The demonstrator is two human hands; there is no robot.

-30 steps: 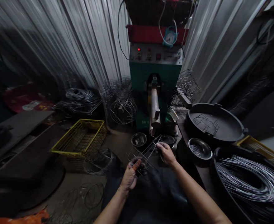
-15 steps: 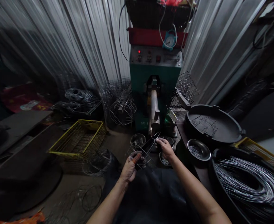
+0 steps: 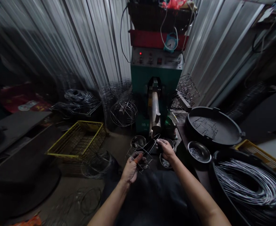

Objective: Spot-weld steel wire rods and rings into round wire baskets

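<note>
Both my hands hold a small wire frame (image 3: 144,150) made of thin crossed rods, just below the tip of the welding machine's copper arm (image 3: 155,116). My left hand (image 3: 131,168) is closed around the frame's near end, one fingertip capped in orange. My right hand (image 3: 166,149) pinches the frame's far right end close to the arm's tip. The green and red machine (image 3: 157,67) stands straight ahead with a red lamp lit on its panel.
A yellow wire crate (image 3: 78,140) sits at left, with round wire cages (image 3: 124,110) behind it. Small metal bowls (image 3: 199,151) of wire pieces, a black round tray (image 3: 212,126) and a big coil of wire (image 3: 248,182) lie at right. Corrugated metal walls enclose the space.
Both hands carried the wire frame a little forward and up toward the tip of the machine's arm. The view tilted slightly.
</note>
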